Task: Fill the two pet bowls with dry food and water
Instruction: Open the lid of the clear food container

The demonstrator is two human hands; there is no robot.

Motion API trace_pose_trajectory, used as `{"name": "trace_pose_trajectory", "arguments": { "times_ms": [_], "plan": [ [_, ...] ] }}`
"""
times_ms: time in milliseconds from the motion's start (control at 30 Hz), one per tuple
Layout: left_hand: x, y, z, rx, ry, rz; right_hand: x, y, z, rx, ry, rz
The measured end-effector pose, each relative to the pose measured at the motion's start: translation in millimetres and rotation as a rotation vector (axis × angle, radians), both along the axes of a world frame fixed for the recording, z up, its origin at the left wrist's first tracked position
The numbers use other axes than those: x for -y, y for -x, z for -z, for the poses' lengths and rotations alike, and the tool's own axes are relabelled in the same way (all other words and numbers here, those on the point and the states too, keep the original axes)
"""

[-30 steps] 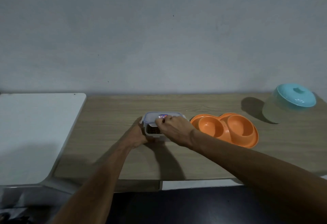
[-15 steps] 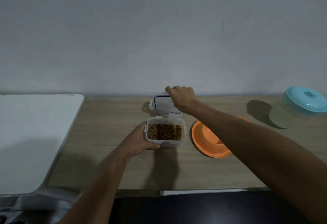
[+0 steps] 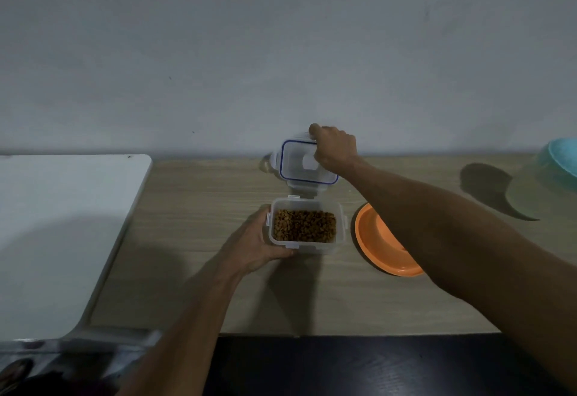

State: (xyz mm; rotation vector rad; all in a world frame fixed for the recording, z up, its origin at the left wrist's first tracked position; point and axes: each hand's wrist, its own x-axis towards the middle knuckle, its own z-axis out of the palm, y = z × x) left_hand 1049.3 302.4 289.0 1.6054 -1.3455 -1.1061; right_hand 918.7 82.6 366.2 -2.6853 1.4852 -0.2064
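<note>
Left hand grips the left wall and near corner of one clear rectangular plastic container, which sits upright on the light wood-grain tabletop, mouth facing up, long axis running left to right. It holds one layer of brown dry kibble, roughly level below the rim. Right hand grasps one clear rectangular lid with a blue seal line, held tilted just behind the container near the wall, its underside turned toward the camera and its long axis also left to right. One orange plastic double pet bowl lies just right of the container, not touching it, largely covered by the right forearm; only one basin shows. One translucent tub with a turquoise lid stands at the far right edge. One white surface adjoins the tabletop on the left.
</note>
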Motion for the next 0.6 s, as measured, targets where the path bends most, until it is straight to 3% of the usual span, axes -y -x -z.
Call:
{"name": "trace_pose_trajectory", "arguments": {
  "times_ms": [100,267,433,600],
  "plan": [
    [0,0,-2,0.004,0.009,0.013,2,-3,-11,0.021,0.132,-0.035],
    [-1,2,-4,-0.002,0.001,0.003,-13,-3,-4,-0.165,0.237,-0.32],
    [-1,3,-2,-0.006,-0.019,-0.02,-30,6,27,-0.298,0.129,-0.478],
    [1,0,7,0.012,-0.042,-0.026,-23,8,37,-0.269,-0.074,-0.427]
  ]
}}
